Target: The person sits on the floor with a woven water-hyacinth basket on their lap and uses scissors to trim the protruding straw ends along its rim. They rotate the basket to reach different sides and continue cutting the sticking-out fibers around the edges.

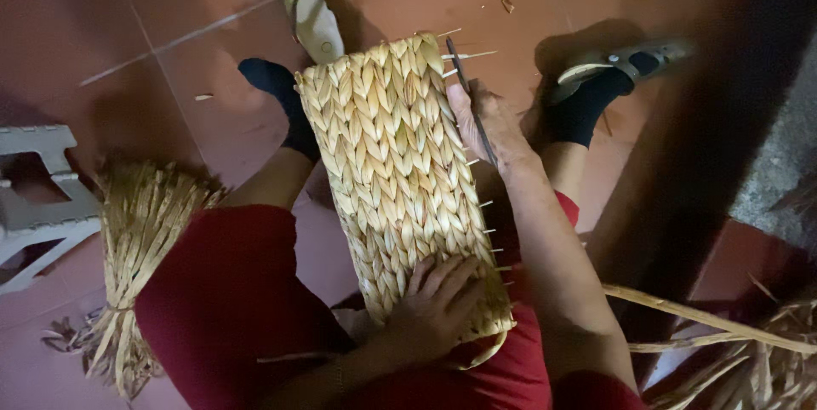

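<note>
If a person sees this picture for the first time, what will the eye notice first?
The pale woven basket in the centre, lying across the red-clothed lap. The left hand presses on its near end; the right hand grips its right edge, holding a thin dark tool. A straw bundle lies at left.

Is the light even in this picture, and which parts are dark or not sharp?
Head view: uneven light; the woven basket and left hand are bright and sharp, the right hand lit, the right side falls into deep shadow, and the straw bundle looks dimmer.
</note>
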